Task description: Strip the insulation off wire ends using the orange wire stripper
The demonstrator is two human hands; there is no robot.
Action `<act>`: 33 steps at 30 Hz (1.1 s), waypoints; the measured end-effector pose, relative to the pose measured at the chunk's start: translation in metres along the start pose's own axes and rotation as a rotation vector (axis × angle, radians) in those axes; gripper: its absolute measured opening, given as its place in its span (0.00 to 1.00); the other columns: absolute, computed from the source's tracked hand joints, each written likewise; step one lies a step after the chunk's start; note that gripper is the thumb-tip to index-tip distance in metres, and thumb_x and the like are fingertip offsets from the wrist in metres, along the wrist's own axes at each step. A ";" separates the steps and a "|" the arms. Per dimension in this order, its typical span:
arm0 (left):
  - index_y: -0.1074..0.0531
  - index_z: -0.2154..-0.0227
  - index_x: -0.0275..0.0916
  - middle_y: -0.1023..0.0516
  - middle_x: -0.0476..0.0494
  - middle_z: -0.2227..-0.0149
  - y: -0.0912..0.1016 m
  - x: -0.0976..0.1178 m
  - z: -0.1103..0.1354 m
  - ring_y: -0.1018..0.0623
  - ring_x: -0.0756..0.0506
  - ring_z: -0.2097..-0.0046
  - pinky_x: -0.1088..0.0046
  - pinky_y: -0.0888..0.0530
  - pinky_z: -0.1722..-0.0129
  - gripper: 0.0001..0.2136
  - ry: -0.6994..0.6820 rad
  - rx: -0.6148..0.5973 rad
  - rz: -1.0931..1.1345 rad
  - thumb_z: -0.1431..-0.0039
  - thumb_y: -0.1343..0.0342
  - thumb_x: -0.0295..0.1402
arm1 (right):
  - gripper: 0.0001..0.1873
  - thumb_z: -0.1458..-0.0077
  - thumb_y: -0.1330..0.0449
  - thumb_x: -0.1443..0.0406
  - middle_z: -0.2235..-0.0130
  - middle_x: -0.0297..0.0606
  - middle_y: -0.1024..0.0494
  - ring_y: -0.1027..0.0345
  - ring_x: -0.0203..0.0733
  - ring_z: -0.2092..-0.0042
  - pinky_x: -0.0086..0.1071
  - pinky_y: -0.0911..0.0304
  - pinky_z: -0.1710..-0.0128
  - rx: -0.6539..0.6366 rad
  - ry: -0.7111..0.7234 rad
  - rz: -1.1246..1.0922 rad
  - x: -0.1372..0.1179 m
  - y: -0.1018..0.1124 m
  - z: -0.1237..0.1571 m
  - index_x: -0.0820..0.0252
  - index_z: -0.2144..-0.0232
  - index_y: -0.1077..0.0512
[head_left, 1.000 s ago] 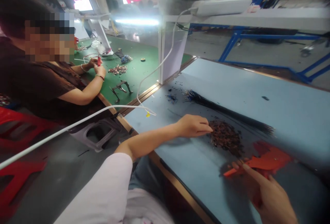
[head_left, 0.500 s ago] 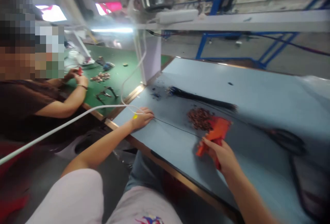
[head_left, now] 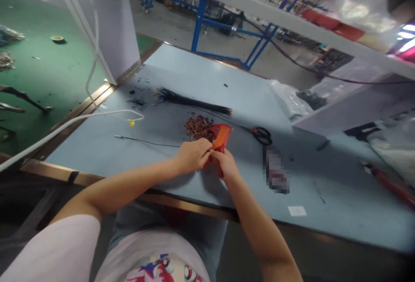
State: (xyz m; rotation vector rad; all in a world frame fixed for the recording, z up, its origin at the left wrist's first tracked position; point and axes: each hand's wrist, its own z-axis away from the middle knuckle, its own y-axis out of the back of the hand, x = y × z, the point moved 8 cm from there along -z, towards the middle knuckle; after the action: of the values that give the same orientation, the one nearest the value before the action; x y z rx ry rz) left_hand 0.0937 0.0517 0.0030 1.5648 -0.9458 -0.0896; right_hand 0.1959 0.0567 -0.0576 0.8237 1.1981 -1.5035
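Right hand (head_left: 227, 164): grip closed on orange hand tool (head_left: 222, 138) | left hand (head_left: 192, 155): grip curled against it, hold unclear

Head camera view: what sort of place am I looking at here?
Probably a wiring assembly workshop: a bundle of black wires and a heap of small copper-coloured parts lie on a pale blue workbench, with blue steel frames beyond.
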 end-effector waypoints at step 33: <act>0.27 0.71 0.39 0.26 0.50 0.71 0.039 -0.076 0.010 0.30 0.52 0.70 0.76 0.34 0.69 0.04 0.242 0.601 0.469 0.44 0.46 0.30 | 0.18 0.55 0.33 0.61 0.68 0.35 0.24 0.27 0.41 0.68 0.38 0.30 0.63 -0.297 -0.220 -0.144 0.003 -0.032 0.024 0.61 0.63 0.32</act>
State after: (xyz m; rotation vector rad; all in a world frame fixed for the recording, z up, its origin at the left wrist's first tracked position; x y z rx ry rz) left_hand 0.0183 0.0927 -0.0003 1.7883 -1.1816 0.7601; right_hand 0.1663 0.0327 -0.0448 0.3708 1.2951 -1.4421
